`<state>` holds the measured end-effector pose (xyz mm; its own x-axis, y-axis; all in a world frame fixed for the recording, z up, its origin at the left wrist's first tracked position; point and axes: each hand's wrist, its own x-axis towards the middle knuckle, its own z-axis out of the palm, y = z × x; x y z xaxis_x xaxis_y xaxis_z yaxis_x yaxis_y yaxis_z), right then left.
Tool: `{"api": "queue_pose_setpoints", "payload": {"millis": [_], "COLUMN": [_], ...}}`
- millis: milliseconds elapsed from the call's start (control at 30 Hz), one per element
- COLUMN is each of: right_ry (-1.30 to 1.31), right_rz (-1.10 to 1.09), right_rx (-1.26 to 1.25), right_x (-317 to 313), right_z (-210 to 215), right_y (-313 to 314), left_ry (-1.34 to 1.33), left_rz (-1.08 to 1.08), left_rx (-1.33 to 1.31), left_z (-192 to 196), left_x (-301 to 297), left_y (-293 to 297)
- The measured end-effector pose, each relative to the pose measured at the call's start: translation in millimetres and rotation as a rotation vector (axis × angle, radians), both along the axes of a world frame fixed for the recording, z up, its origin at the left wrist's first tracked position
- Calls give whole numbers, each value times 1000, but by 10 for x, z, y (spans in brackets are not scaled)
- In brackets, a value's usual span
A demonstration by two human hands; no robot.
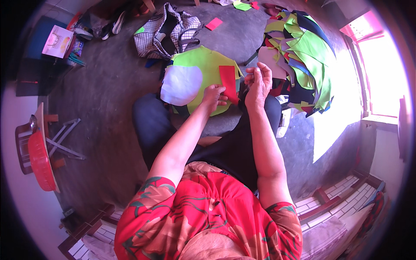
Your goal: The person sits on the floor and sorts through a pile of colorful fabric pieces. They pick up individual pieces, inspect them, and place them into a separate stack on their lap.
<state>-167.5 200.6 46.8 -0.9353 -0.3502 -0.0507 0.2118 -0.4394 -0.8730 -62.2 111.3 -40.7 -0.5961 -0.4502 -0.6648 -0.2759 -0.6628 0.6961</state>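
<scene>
A red cloth strip [227,77] is stretching over a lime-green piece [212,60], its long axis running away from the sitter, far end leaning slightly left. The left hand [214,97] is pinching its left edge, fingers curled. The right hand [258,86] is hovering just to the right, fingers half bent; whether it is gripping anything, one cannot tell. A white piece [181,84] is lying left, a cloth heap [310,58] rising right.

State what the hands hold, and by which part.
The left hand pinches the red piece by its left edge; the right hand holds nothing visible.
</scene>
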Motion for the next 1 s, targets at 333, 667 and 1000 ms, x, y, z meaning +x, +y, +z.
{"api": "queue_pose_setpoints", "payload": {"millis": [333,667,1000], "right_ry": [-20,-5,0], "right_rz": [22,48,48], "right_rx": [-14,1,18], "right_x": [21,6,5], "right_z": [58,-2,-9], "right_y": [-57,-65,-67], "left_ry": [-202,-26,-134], "left_rz": [-217,-198,-218], "left_rx": [-323,-1317,-220], "left_z": [33,-222,-19], "left_x": [59,82,139], "left_y": [97,126,94]}}
